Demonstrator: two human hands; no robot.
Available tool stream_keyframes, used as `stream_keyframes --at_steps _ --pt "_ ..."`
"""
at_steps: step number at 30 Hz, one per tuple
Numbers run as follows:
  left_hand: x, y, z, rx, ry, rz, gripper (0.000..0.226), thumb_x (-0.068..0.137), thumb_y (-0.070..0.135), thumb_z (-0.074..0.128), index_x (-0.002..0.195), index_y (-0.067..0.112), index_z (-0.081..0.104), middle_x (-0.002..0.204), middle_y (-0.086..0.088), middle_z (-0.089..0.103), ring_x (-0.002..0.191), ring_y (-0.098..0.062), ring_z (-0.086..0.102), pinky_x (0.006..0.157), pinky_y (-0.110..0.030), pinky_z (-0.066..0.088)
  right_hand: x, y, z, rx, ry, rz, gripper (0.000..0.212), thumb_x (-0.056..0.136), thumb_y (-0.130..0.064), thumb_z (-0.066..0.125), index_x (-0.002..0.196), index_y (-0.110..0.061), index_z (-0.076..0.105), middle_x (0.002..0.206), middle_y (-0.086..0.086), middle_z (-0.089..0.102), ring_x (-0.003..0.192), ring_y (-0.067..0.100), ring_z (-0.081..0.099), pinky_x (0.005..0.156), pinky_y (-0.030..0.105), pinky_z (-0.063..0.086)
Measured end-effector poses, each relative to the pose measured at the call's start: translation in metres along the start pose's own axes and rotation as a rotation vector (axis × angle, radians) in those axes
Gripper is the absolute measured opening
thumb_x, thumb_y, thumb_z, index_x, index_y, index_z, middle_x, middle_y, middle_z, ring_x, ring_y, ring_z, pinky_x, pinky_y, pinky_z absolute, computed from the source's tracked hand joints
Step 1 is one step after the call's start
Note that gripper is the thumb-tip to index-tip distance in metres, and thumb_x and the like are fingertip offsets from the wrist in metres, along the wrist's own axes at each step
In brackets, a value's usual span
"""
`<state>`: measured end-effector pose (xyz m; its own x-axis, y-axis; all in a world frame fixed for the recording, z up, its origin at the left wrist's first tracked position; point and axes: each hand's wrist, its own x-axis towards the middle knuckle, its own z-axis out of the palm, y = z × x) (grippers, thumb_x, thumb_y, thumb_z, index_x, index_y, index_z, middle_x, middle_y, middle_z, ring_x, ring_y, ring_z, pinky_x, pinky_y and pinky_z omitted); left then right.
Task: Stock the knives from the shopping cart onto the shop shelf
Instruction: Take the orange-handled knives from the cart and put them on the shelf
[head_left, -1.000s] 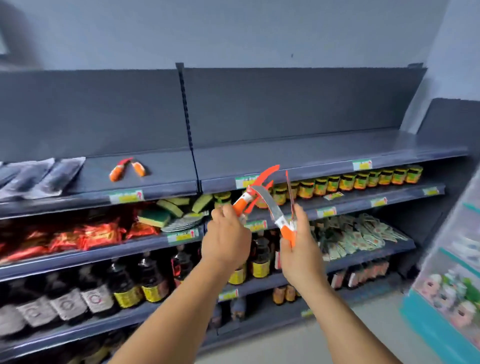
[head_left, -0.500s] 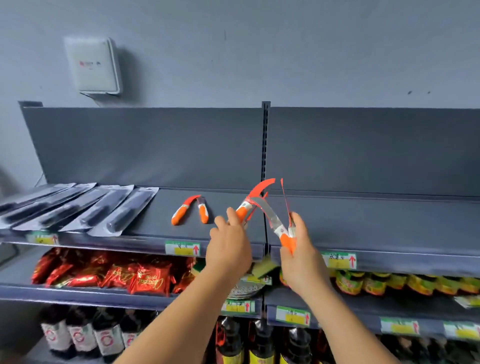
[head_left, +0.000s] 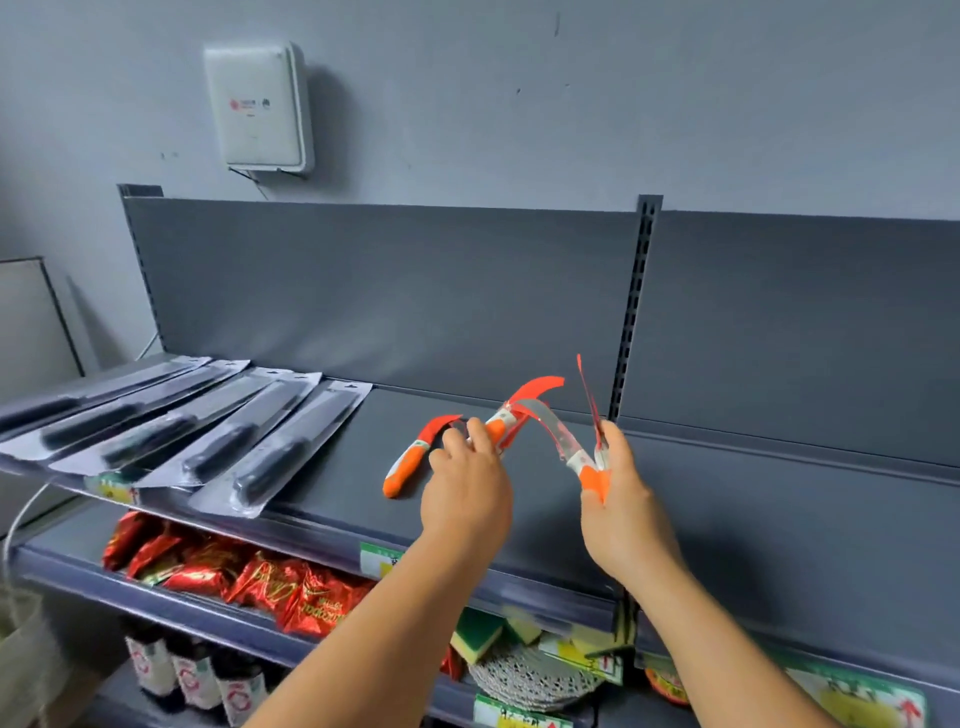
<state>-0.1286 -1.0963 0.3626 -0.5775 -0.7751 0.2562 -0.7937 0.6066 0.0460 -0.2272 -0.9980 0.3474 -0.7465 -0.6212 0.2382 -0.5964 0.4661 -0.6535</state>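
Observation:
My left hand (head_left: 465, 491) grips an orange-handled curved knife (head_left: 511, 413) with a red blade cover, held just above the top shelf (head_left: 353, 467). In my right hand (head_left: 621, 512) are two more orange-handled knives (head_left: 569, 449), one with a bare curved steel blade crossing toward the left hand, one with a thin red cover pointing up. On the shelf, just left of my left hand, lies another orange-handled knife (head_left: 413, 460). Several black-handled knives in clear blister packs (head_left: 270, 452) lie side by side further left.
The top shelf's right bay (head_left: 779, 499) is bare grey metal. The shelf below holds red snack bags (head_left: 234, 571), sponges (head_left: 478, 631) and a woven mat. Dark bottles (head_left: 192, 670) stand lower left. A white box (head_left: 257, 106) hangs on the wall.
The view has swung left and closer to the top shelf. Both hands with their knives have moved forward over the shelf, near the orange knife lying there.

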Motion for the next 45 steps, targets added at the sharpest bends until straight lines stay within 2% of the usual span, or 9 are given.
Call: stream_keyframes --at_steps 7,11,15,20,26,29,34,39,45 --pt "0.048 -0.016 0.031 -0.027 -0.049 0.038 0.078 0.088 0.018 0.053 0.148 0.000 0.006 0.146 -0.014 0.025 0.121 -0.029 0.044 0.079 -0.030 0.040 0.025 -0.011 0.030 -0.078 0.025 0.084 0.066 0.094 -0.010 0.037 0.145 -0.041 0.009 0.120 0.004 0.061 0.074 0.029 0.050 0.063 0.030 0.040" --pt "0.064 -0.021 0.047 0.033 -0.067 0.087 0.063 0.090 0.018 0.047 0.144 -0.002 0.020 0.139 -0.014 0.033 0.116 -0.027 0.043 0.070 -0.028 0.032 0.039 -0.015 0.041 -0.082 0.045 0.146 0.067 0.091 -0.007 0.038 0.143 -0.041 0.012 0.120 0.004 0.059 0.075 0.028 0.049 0.065 0.030 0.039" --pt "0.072 -0.028 0.058 0.020 -0.114 0.053 0.051 0.095 0.021 0.042 0.140 -0.001 0.029 0.129 -0.014 0.039 0.113 -0.026 0.046 0.076 -0.028 0.039 0.053 -0.010 0.044 -0.128 0.020 0.214 0.069 0.090 -0.005 0.037 0.145 -0.038 0.011 0.117 0.008 0.060 0.076 0.029 0.050 0.064 0.029 0.040" --pt "0.079 -0.026 0.061 0.050 -0.127 0.106 0.051 0.096 0.027 0.043 0.138 -0.002 0.036 0.127 -0.015 0.043 0.113 -0.028 0.042 0.076 -0.029 0.028 0.063 -0.014 0.056 -0.082 0.005 0.249 0.062 0.090 -0.006 0.038 0.142 -0.035 0.020 0.115 0.008 0.059 0.079 0.030 0.049 0.065 0.031 0.040" --pt "0.082 -0.023 0.059 0.021 -0.133 0.122 0.047 0.098 0.037 0.039 0.135 0.009 0.044 0.126 -0.014 0.045 0.111 -0.026 0.045 0.075 -0.029 0.034 0.073 -0.023 0.067 -0.200 -0.058 0.301 0.066 0.086 -0.007 0.042 0.143 -0.032 0.020 0.125 0.014 0.048 0.114 0.035 0.048 0.086 0.039 0.050" --pt "0.081 -0.023 0.051 0.009 -0.128 0.127 0.050 0.100 0.042 0.034 0.134 0.007 0.044 0.130 -0.015 0.044 0.117 -0.029 0.041 0.086 -0.031 0.039 0.074 -0.023 0.072 -0.329 -0.106 0.327 0.063 0.092 -0.023 0.046 0.147 -0.031 0.016 0.141 0.011 0.034 0.130 0.031 0.032 0.102 0.037 0.037" --pt "0.078 -0.023 0.050 -0.105 -0.152 0.184 0.058 0.100 0.039 0.029 0.146 0.005 0.025 0.143 -0.015 0.036 0.130 -0.033 0.034 0.101 -0.039 0.036 0.072 -0.019 0.078 -0.428 -0.171 0.298 0.058 0.093 -0.054 0.037 0.144 -0.029 0.026 0.147 0.005 0.029 0.132 0.031 0.026 0.105 0.041 0.028" --pt "0.075 -0.022 0.048 -0.235 -0.237 0.221 0.050 0.097 0.030 0.031 0.142 0.008 0.029 0.138 -0.014 0.039 0.131 -0.033 0.033 0.103 -0.041 0.032 0.067 -0.024 0.074 -0.363 -0.192 0.290 0.046 0.096 -0.039 0.026 0.141 -0.026 0.031 0.148 0.003 0.028 0.133 0.030 0.028 0.104 0.043 0.028" --pt "0.069 -0.015 0.046 -0.256 -0.292 0.299 0.060 0.094 0.025 0.034 0.147 0.004 0.019 0.148 -0.014 0.026 0.138 -0.031 0.022 0.110 -0.043 0.026 0.054 -0.023 0.067 -0.346 -0.270 0.243 0.041 0.094 -0.034 0.039 0.135 -0.029 0.035 0.146 0.001 0.025 0.133 0.031 0.031 0.104 0.045 0.032"
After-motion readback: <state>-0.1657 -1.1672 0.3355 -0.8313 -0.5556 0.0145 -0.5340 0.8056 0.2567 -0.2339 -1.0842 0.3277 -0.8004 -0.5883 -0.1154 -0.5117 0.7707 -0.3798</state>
